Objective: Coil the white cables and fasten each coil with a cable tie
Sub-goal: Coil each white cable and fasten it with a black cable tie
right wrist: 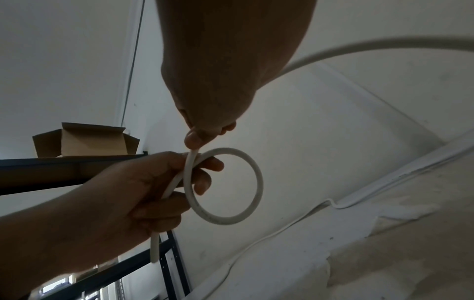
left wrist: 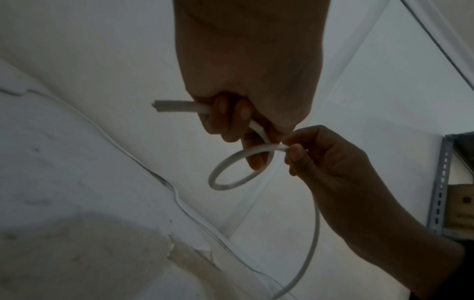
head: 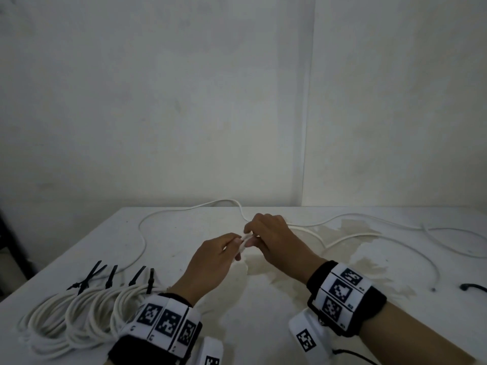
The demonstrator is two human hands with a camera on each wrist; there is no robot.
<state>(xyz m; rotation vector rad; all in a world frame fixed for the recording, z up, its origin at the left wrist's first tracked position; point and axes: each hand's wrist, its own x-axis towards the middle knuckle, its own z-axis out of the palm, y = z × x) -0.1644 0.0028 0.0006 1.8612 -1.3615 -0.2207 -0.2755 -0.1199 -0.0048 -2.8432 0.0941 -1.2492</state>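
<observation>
Now a first small loop (right wrist: 225, 185) is being made near the cut end (left wrist: 160, 106) of a white cable (head: 350, 237), in the middle of the head view, above the white table (head: 263, 325). The cable is being gripped by the left hand (head: 210, 262) with curled fingers, just behind the cut end. It is being pinched by the right hand (head: 274, 233) between thumb and fingertip, right where the loop crosses itself. The rest of the cable is lying loose across the upper right of the table. At the lower left of the head view, finished coils (head: 79, 314) are lying side by side, each one closed with a black cable tie (head: 150, 281).

From here, a few things could be going wrong. The cable looks stiff and springy, so the little loop could be popping open if the pinch is being loosened. The long loose part could be getting caught on the table edge or twisted while it is being pulled in. If the next loops are being made in other sizes, the coil could be turning out messy and hard to tie.
</observation>
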